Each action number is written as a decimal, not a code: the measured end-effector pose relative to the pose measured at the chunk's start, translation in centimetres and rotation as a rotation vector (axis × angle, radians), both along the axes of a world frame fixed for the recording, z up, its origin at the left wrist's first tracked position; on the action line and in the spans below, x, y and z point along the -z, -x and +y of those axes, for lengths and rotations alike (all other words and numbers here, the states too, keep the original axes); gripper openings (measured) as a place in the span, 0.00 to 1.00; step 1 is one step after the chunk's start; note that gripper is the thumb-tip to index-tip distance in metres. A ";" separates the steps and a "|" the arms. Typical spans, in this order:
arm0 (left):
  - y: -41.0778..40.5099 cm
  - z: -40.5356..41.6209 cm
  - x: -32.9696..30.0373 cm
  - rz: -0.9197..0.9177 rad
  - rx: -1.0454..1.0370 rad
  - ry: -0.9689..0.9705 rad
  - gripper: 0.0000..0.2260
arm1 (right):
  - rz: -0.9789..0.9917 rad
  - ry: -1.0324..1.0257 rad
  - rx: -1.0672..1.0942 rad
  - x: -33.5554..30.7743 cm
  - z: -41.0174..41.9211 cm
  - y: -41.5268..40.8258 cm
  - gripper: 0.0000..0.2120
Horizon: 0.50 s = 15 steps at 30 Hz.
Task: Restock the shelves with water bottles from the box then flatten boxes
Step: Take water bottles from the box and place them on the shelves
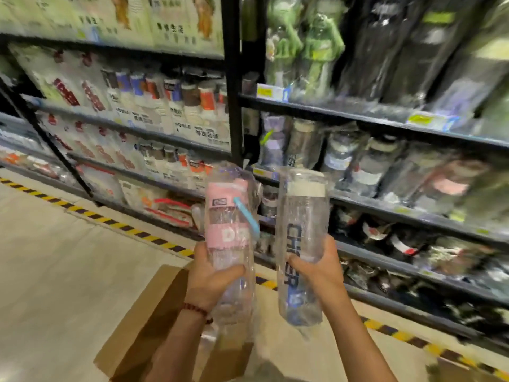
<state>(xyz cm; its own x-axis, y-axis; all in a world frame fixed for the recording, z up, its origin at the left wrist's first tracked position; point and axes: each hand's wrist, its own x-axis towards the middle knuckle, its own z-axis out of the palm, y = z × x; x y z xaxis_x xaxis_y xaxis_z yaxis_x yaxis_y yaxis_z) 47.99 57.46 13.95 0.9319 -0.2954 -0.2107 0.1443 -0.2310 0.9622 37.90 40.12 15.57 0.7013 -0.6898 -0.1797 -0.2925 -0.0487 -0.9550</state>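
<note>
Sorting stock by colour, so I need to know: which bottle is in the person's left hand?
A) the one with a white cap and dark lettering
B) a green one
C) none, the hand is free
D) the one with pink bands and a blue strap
D: the left hand grips the pink-banded bottle with its blue strap, while the right hand holds the white-capped bottle.

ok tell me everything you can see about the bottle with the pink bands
The pink-banded bottle is clear plastic, wrapped in a crinkly transparent bag. It has a pink lid section, a lower pink band with partly hidden white letters, and a light blue strap down its right side. It stands roughly upright, leaning slightly, held low on its body by the left hand, above the cardboard box and in front of the shelves.
</note>
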 end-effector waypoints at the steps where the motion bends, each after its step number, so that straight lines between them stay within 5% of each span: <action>1: 0.3 -1.4 -0.3 0.011 0.044 0.003 0.34 | -0.005 0.005 0.049 -0.2 -1.0 1.1 0.31; 5: 3.1 -7.9 -1.6 0.021 0.212 0.048 0.40 | -0.045 0.008 0.231 -1.1 -5.3 7.0 0.31; 15: 20.3 -25.6 -3.2 0.040 0.571 0.175 0.34 | -0.070 0.048 0.659 -2.0 -17.2 27.3 0.37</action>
<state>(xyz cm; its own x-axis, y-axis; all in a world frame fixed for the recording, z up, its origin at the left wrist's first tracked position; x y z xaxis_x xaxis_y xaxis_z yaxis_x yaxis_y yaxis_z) 27.70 31.88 17.12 0.6076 -0.7809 -0.1453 0.0812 -0.1209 0.9893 10.64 22.93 17.52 0.1389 -0.9845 -0.1074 -0.2130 0.0762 -0.9741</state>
